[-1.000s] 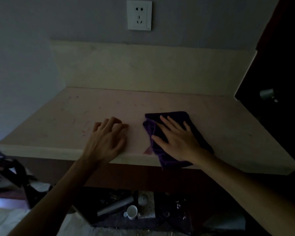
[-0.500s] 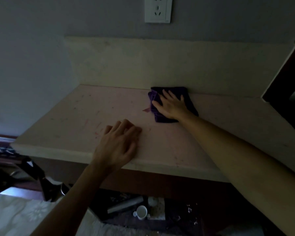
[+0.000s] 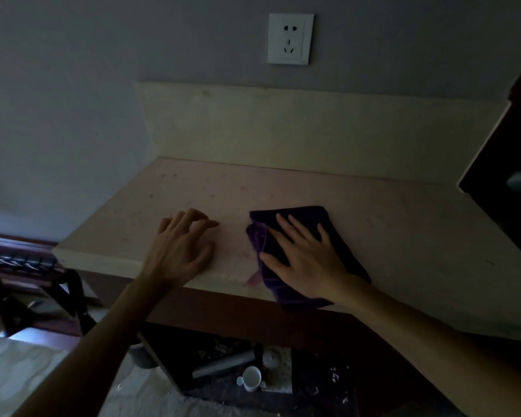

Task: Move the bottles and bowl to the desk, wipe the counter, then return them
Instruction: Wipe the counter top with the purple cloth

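The counter [image 3: 328, 188] is a pale, pinkish-beige slab with a matching upstand along the back wall; its surface carries faint reddish streaks and small dark specks, most visible left of centre and near the front edge. A dark purple cloth [image 3: 340, 236], folded into a rough rectangle, lies on the counter at the front edge, right of centre — its near corner overhangs the edge slightly, and a thin pale tag or strip shows at its lower left. The right hand [image 3: 306, 255] lies flat on the cloth, palm down, fingers spread wide and pressing it to the surface; it grasps nothing. The left hand [image 3: 182, 246] rests on bare counter just left of the cloth, apart from it, fingers loosely together and slightly curled, holding nothing. A white wall socket [image 3: 290, 39] sits above the upstand. Below the counter, in shadow, a white cup [image 3: 251, 378] stands beside a grey cylinder [image 3: 223, 363] lying on its side. Lighting is dim throughout.
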`<state>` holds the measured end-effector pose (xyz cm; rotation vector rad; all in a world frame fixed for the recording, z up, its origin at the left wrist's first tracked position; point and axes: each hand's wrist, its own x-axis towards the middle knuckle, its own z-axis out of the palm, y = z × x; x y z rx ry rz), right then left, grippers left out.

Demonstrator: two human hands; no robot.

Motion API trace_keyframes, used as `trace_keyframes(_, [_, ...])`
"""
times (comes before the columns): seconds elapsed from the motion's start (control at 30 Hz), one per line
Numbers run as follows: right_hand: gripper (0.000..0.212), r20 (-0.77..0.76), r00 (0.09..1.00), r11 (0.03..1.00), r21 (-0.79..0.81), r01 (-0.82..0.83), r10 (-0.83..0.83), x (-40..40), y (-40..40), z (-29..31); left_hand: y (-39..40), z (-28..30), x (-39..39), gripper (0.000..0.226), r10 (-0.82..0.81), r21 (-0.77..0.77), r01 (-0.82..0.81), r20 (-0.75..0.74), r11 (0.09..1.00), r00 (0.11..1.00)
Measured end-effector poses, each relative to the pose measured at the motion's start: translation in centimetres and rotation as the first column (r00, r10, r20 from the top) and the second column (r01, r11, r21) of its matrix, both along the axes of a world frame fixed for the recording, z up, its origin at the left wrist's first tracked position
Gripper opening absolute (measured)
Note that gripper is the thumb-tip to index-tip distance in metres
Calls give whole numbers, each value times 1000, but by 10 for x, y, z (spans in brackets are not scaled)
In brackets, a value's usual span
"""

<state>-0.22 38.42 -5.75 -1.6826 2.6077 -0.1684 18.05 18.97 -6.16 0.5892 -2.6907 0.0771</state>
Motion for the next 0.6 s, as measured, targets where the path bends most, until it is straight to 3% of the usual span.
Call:
trace_keyframes(0.17, [73, 19, 1000, 1000, 26, -3, 3, -47, -67, 5, -35, 2, 20, 50, 52, 49, -51, -3, 997, 999])
trace_keyframes(0.37, [74, 29, 992, 993, 18, 119, -120, -93, -185, 7, -37, -3, 19, 49, 46, 59, -46, -6, 997, 999])
trace_keyframes(0.6, [69, 16, 982, 982, 28, 186, -186, -58, -168, 8, -39, -3, 21, 49, 2, 66, 0, -43, 998, 999])
